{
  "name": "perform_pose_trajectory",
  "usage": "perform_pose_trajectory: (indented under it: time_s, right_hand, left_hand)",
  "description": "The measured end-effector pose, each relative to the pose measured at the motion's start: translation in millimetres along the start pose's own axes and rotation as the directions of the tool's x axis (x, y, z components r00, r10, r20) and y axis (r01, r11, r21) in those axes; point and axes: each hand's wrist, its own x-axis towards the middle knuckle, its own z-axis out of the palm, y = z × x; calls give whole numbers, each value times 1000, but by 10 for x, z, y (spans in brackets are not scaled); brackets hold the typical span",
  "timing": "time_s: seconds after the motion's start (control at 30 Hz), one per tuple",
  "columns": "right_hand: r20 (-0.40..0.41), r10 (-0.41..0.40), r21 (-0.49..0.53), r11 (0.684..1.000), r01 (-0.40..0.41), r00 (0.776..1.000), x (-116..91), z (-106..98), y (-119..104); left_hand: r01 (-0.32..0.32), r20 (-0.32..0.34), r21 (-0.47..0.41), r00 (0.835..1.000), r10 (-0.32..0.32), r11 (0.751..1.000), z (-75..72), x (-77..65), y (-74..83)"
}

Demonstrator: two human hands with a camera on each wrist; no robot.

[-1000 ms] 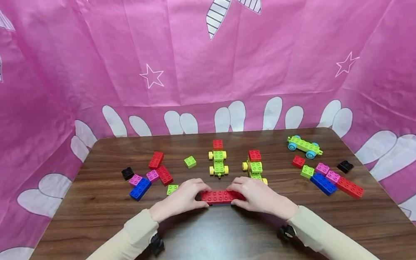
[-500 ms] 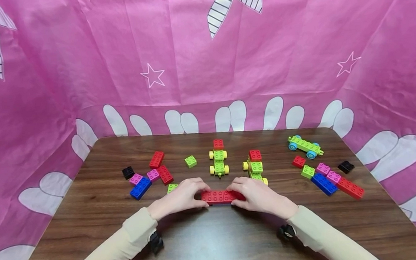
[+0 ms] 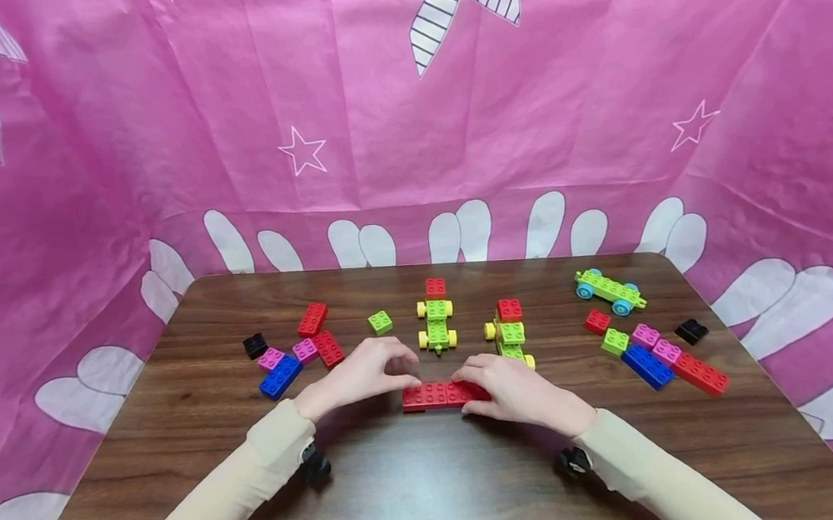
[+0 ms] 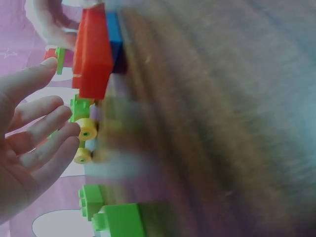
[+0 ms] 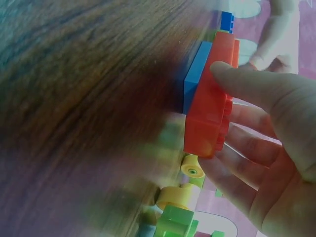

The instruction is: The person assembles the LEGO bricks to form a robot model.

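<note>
Two red building bricks stand end to end in front of me, the left one (image 3: pixel 422 397) bare and the right one (image 3: pixel 459 391) partly under my right hand (image 3: pixel 523 392). Beneath them sits a blue brick (image 5: pixel 196 74), shorter than the red row. My right hand holds the right red brick, thumb on its near side and fingers at its far side. My left hand (image 3: pixel 367 371) hovers just above the left end of the row, fingers parted and holding nothing. The left wrist view shows a gap between its fingers and the red brick (image 4: pixel 96 54).
Beyond the hands stand two green wheeled bases with yellow wheels (image 3: pixel 437 325) (image 3: pixel 510 335), each carrying a red brick. A blue-wheeled green base (image 3: pixel 608 290) is at the back right. Loose bricks lie left, near a blue brick (image 3: pixel 280 377), and right, near a red brick (image 3: pixel 701 373).
My left hand has let go of the left red brick and risen slightly up and away from it. My right hand keeps its hold, and the red row stays where it was.
</note>
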Motion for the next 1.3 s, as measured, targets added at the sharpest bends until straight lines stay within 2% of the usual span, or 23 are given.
perform_pose_trajectory:
  time_s: [0.3, 0.77, 1.07, 1.3]
  right_hand:
    - [30, 7, 6, 1000, -7, 1000, 12, -9, -11]
    - [-17, -55, -6, 998, 55, 998, -41, -20, 26]
    - [-20, -70, 25, 997, 71, 997, -95, -44, 50]
    - [-15, -57, 48, 997, 58, 998, -169, -74, 92]
  left_hand:
    - [68, -32, 3, 997, -68, 998, -152, 178, -62]
    - [85, -124, -17, 988, -87, 996, -304, 462, -215]
    - [110, -150, -11, 983, -110, 994, -335, 610, -292]
    - [154, -144, -58, 976, -161, 986, -339, 688, -347]
